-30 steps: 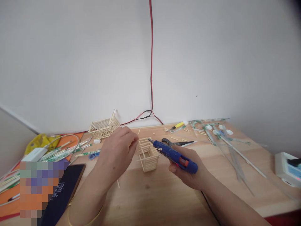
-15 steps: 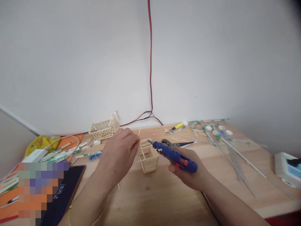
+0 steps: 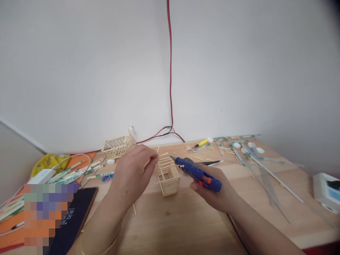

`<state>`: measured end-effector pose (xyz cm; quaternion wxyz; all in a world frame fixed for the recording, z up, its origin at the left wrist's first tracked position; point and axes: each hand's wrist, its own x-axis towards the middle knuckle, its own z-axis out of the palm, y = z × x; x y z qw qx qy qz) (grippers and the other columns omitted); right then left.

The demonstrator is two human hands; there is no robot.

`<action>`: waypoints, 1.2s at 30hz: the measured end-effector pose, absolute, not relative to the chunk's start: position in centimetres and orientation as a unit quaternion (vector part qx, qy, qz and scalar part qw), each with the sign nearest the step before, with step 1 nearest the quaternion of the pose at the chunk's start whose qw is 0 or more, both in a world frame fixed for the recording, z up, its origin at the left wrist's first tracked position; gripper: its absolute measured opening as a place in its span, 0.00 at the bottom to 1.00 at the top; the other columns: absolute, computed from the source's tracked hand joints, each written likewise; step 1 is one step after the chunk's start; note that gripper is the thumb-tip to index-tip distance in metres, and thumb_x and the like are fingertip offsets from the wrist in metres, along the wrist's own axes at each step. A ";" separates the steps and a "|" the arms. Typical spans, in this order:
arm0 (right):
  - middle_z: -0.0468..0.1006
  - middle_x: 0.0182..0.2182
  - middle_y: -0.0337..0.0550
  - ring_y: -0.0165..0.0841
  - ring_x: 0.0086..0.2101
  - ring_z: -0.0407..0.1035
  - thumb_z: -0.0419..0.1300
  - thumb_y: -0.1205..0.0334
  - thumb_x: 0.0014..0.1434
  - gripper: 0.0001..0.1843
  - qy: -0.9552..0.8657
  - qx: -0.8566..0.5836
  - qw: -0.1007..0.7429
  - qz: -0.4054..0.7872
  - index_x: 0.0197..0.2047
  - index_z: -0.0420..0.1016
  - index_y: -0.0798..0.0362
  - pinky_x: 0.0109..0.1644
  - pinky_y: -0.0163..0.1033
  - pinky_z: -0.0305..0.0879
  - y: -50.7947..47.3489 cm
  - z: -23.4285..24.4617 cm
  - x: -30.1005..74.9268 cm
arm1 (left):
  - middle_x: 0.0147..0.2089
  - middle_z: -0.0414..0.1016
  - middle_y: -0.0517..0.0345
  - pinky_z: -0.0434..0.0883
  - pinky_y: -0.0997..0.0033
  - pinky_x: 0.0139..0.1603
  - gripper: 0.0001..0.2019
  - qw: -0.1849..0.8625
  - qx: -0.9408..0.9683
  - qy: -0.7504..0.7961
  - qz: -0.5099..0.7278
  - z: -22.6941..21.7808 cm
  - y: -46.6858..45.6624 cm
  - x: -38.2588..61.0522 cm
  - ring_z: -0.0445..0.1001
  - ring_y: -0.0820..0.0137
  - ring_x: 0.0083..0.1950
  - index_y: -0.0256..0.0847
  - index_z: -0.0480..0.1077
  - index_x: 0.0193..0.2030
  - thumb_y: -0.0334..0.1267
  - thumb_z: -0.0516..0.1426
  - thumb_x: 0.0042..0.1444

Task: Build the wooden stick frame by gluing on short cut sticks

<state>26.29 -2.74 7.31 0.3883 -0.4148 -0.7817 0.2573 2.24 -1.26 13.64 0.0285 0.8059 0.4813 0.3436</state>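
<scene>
My right hand (image 3: 211, 184) is wrapped round a blue hot glue gun (image 3: 198, 173), its nozzle aimed up and to the left. A pinch of my left hand (image 3: 136, 164) holds a short wooden stick (image 3: 164, 154), whose free end is close to the nozzle; whether they touch I cannot tell. Just below both stands a small open box of stacked wooden sticks (image 3: 170, 186) on the wooden table (image 3: 170, 226). Part of its left side is hidden by my left hand.
A second stick-built frame (image 3: 117, 147) stands behind my left hand. Black scissors (image 3: 207, 163) and a yellow-handled cutter (image 3: 202, 143) lie beyond the glue gun. Clear strips (image 3: 262, 177) are spread at right, near a white power box (image 3: 325, 191). A phone (image 3: 77, 216) lies at left.
The glue gun has shifted slightly up and left. The short stick now shows clearly between my left fingertips and the nozzle, above the box.
</scene>
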 end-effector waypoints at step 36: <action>0.69 0.27 0.38 0.31 0.27 0.62 0.66 0.47 0.47 0.20 -0.873 -0.363 0.222 0.238 0.30 0.63 0.51 0.28 0.34 0.51 -3.8 8.5 26.1 | 0.32 0.73 0.58 0.63 0.74 0.36 0.07 0.546 0.511 0.402 0.529 12.6 -0.2 3.5 0.65 0.75 0.32 0.37 0.74 0.31 0.38 0.63 0.48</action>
